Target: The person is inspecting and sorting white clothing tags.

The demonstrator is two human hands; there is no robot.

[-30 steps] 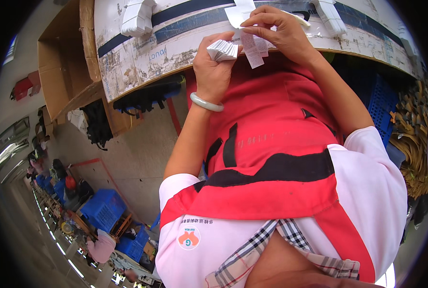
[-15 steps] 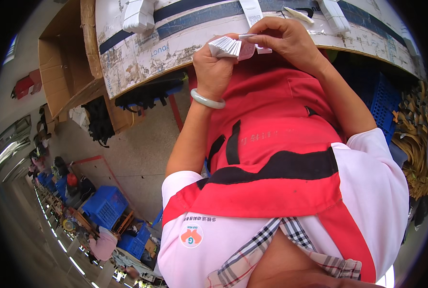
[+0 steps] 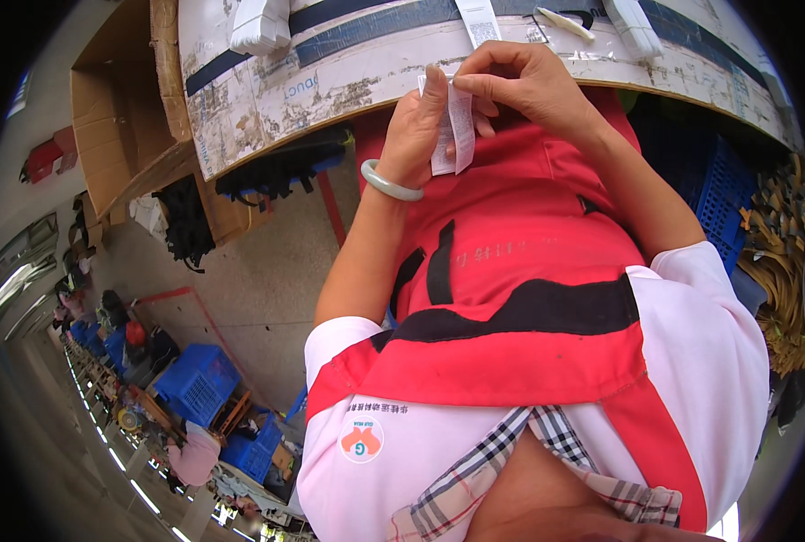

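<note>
Here, a scuffed tabletop stands above grey floor.

A pale pink short-sleeved shirt with a plaid collar in beige, black and white is worn under a red apron. A wavy black band crosses the apron, with a narrow black strip and faded pale lettering beyond it. The shirt carries a round white badge with an orange figure and a green letter. A smooth, pale greenish-grey bangle circles the wrist of the left hand.
</note>
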